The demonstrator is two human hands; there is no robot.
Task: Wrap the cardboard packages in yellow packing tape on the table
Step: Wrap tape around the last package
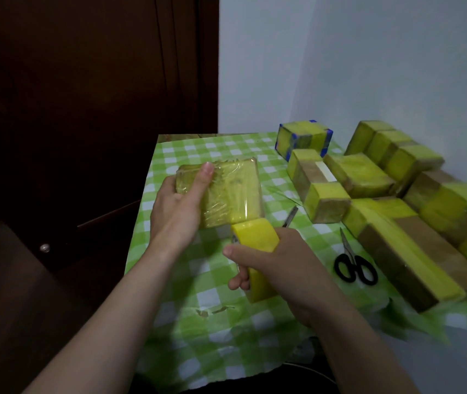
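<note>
**Taping one package, with the pile at my right**

My left hand (178, 203) grips the left end of a cardboard package (235, 191), with the thumb laid over its top face. The package is over the left part of the tabletop (198, 280), which has a green and white checked cloth. I cannot tell if its bottom touches the cloth. It is already covered in shiny yellow tape.

My right hand (278, 265) holds the roll of yellow tape (255, 237), with the fingers curled through its hole. The roll is just at the near right corner of the package, and a strip of tape joins the two.

Black-handled scissors (354, 268) lie on the cloth, near the right of my right hand. A thin metal tip (290, 216) shows just behind the roll; I cannot tell what tool it is.

Further right lies a pile of packages (397, 237), partly brown and partly yellow, touching one another. At the far end is a box with blue corners (303, 137). One package has a white strip (324, 172); no writing on it can be read.

A dark door (84, 81) is at the left and a white wall (369, 52) is behind the tabletop.
</note>
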